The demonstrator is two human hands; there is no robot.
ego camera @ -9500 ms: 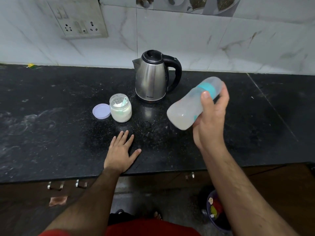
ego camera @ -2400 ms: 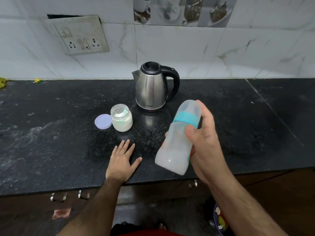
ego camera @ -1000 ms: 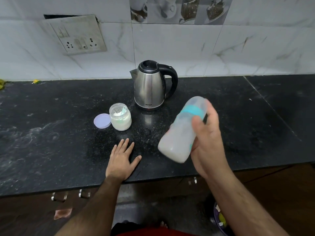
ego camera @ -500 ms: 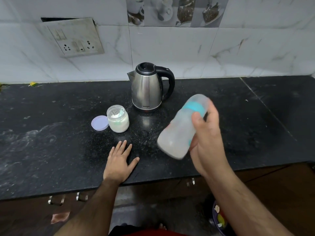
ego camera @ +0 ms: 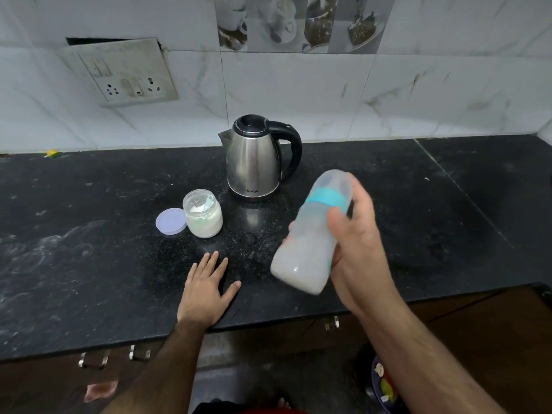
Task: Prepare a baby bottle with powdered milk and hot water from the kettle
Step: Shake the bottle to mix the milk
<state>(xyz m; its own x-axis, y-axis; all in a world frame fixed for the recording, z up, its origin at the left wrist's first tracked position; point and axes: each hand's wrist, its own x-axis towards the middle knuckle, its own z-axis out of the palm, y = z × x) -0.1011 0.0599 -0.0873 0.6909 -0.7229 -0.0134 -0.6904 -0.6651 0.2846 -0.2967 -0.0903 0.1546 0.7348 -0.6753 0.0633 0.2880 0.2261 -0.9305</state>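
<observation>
Closest to the camera, the left hand (ego camera: 206, 289) is lying flat and open on the black counter (ego camera: 74, 264) near its front edge, fingers spread a bit, not holding anything. Just to the right of it and up off the counter, the right hand (ego camera: 357, 249) is wrapped around a baby bottle (ego camera: 310, 237), thumb across the front and fingertips peeking out on the other side. The bottle is tilted, cap end pointing up and away, with a teal ring near the top and cloudy white liquid inside. Further back there's an open jar (ego camera: 203, 217) of white powder with a small scoop sitting in it, and its pale purple lid (ego camera: 170, 221) lies flat, touching the jar's left side. Behind those stands a steel kettle (ego camera: 254, 159), black handle pointing right, close to the tiled wall (ego camera: 418, 100).
</observation>
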